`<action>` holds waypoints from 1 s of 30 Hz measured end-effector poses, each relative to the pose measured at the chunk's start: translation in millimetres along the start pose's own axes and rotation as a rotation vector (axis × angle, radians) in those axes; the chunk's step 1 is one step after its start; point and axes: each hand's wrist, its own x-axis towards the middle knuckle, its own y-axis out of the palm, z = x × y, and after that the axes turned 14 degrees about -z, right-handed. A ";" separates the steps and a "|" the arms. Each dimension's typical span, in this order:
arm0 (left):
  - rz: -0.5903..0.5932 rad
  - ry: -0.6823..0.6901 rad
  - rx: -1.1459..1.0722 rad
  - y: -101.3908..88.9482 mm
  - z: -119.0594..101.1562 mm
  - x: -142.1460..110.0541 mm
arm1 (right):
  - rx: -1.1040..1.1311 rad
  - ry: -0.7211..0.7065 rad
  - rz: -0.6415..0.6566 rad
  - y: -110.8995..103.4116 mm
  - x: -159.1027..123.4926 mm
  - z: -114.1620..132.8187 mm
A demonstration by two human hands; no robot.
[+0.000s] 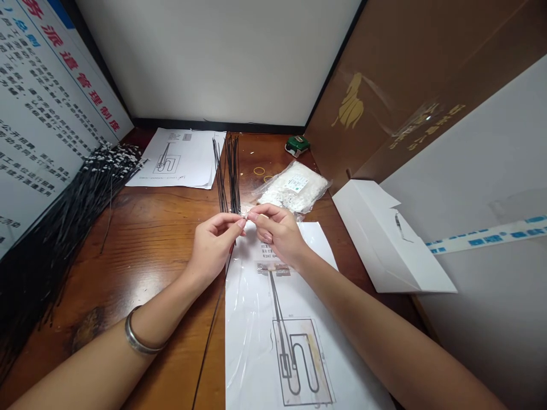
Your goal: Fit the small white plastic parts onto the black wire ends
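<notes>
My left hand (pixel 216 245) and my right hand (pixel 277 230) meet fingertip to fingertip above the top of a printed drawing sheet (pixel 252 341). A long thin black wire (pixel 209 341) trails from under my left hand to the bottom edge; my left thumb and forefinger appear closed on its end. My right fingers pinch at the same spot, on something too small to make out. Just beyond the fingers lie a few straight black wires (pixel 233 171) and a clear plastic bag (pixel 294 188) of small white pieces.
A large bundle of black wires (pixel 64 245) with white ends lies at the left. Another drawing sheet (pixel 188 159), a green tape measure (pixel 297 146) and rubber bands (pixel 258 171) lie at the back. A white box (pixel 384 239) stands right, beside a brown carton (pixel 384 102).
</notes>
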 end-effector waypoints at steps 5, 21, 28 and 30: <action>0.007 0.027 0.003 -0.5 1.3 0.1 | -0.006 0.016 0.010 -0.3 0.0 0.0; -0.002 0.054 0.057 -0.3 1.9 -0.5 | 0.009 0.082 0.000 0.8 0.0 4.0; 0.020 0.078 0.053 -1.2 3.5 -0.7 | -0.016 0.132 0.033 -0.8 1.1 7.6; 0.023 0.081 0.056 -1.5 3.7 -0.7 | -0.022 0.146 0.050 -1.2 1.5 8.9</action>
